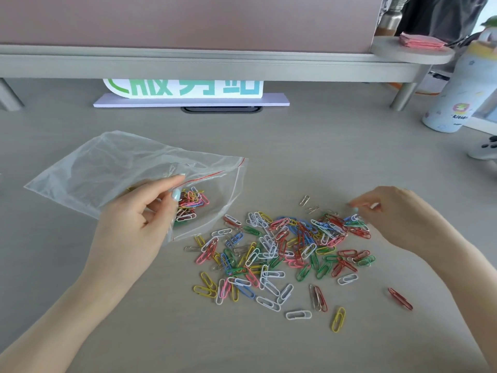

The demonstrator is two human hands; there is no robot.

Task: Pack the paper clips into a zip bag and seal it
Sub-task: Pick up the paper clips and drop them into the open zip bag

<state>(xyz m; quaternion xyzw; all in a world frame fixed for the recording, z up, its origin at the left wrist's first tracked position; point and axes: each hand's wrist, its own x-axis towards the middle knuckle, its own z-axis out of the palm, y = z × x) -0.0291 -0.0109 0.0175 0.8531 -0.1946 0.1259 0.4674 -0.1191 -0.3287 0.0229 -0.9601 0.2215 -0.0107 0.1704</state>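
The left hand [134, 224] pinches the open mouth of the clear zip bag [113, 173], which lies on the grey counter [322, 146] with a small clump of coloured clips already inside. The right hand [398, 214] hovers with fingers curled at the far edge of the loose paper clips [282, 249] scattered just right of the bag; whether it pinches one is blurred

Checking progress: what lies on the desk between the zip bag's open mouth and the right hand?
In the head view, the loose paper clips lie between the zip bag and the right hand, on the desk.
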